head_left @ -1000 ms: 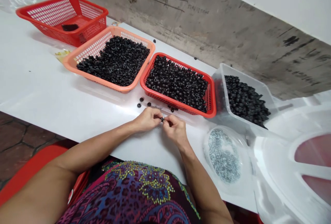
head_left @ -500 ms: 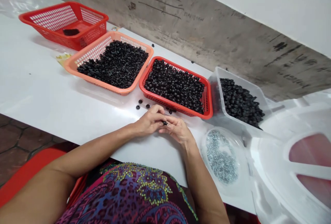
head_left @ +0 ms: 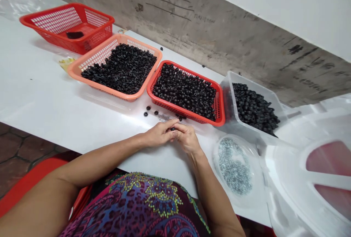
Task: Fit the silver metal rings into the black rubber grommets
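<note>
White table (head_left: 49, 94) runs diagonally across the frame, rough concrete wall (head_left: 219, 36) behind it, tiled floor (head_left: 13, 142) at lower left. Large white moulded plastic piece (head_left: 309, 182) at right edge, overlapping the table. Person's patterned garment (head_left: 139, 207) at bottom, red seat (head_left: 35, 175) at lower left. Along the back of the table, left to right: red plastic basket (head_left: 105, 19) with one dark item (head_left: 74, 35) inside; orange basket (head_left: 109, 92) full of black rings; red tray (head_left: 186, 111) full of black rings; clear plastic box (head_left: 253, 84) holding more. Round clear container (head_left: 219, 178) of small silver metal pieces (head_left: 234, 165) sits right of the hands. Left hand (head_left: 159, 134) and right hand (head_left: 186, 138) are together on the table just in front of the red tray, fingers (head_left: 166, 129) closed, both pinching one small black ring (head_left: 172, 129) between them. Few loose black rings (head_left: 149, 111) lie on the table just left of the tray.
</note>
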A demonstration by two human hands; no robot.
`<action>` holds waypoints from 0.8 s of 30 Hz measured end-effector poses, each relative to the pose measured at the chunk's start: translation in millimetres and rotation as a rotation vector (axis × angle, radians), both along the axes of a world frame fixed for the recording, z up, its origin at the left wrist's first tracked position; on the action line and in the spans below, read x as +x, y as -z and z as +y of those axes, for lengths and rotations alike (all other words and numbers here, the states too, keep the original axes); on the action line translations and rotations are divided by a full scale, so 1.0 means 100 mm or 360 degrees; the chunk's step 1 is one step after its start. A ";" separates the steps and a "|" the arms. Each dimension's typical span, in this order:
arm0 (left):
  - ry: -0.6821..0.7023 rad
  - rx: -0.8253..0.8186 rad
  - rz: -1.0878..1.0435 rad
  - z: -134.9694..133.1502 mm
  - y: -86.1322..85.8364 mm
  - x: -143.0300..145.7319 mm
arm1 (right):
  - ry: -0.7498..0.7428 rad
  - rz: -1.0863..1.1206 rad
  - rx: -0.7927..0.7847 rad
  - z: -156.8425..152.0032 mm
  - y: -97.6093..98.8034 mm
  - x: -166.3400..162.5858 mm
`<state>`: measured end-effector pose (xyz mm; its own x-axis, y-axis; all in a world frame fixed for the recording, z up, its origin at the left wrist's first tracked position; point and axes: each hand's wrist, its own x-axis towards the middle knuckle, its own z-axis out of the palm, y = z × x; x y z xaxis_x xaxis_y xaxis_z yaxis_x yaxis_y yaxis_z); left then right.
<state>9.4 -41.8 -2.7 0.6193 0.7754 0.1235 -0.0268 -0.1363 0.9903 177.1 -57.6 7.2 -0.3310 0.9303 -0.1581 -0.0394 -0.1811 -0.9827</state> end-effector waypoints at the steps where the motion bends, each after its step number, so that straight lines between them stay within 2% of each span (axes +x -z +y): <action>1: 0.0018 0.0006 0.0013 0.00 0.00 0.00 | 0.0001 0.0004 -0.0025 0.00 0.01 0.00; 5: -0.0041 -0.0104 -0.0027 0.04 -0.01 0.00 | 0.0021 0.0200 -0.0219 0.01 -0.04 0.01; 9: -0.0296 -0.0314 -0.0166 0.11 -0.04 -0.03 | 0.0041 0.0450 -0.0329 0.03 -0.10 0.03; 13: -0.0493 -0.0397 -0.0314 0.11 -0.07 -0.06 | 0.0093 0.0421 -0.0250 0.02 -0.16 0.03; 16: -0.0559 -0.0452 -0.0330 0.05 -0.15 -0.04 | 0.0279 0.0261 -0.0056 -0.04 -0.30 0.09; 18: -0.0484 -0.0496 -0.0256 -0.03 -0.25 0.00 | 0.0482 0.0073 0.0149 -0.07 -0.45 0.22; 20: -0.0302 -0.0485 -0.0139 -0.14 -0.40 0.01 | 0.0765 -0.0177 0.0398 -0.04 -0.64 0.45; 22: -0.0052 -0.0406 0.0030 -0.27 -0.54 -0.04 | 0.1119 -0.0473 0.0661 0.04 -0.83 0.77; 24: 0.0325 -0.0325 0.0294 -0.39 -0.64 -0.19 | 0.1417 -0.0785 0.0847 0.15 -1.01 1.13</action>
<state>-9.3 -80.5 61.6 0.7619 0.6300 -0.1502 0.1493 0.0547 0.9873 290.6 -42.9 108.6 0.4665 0.7912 0.3954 0.4653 0.1607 -0.8705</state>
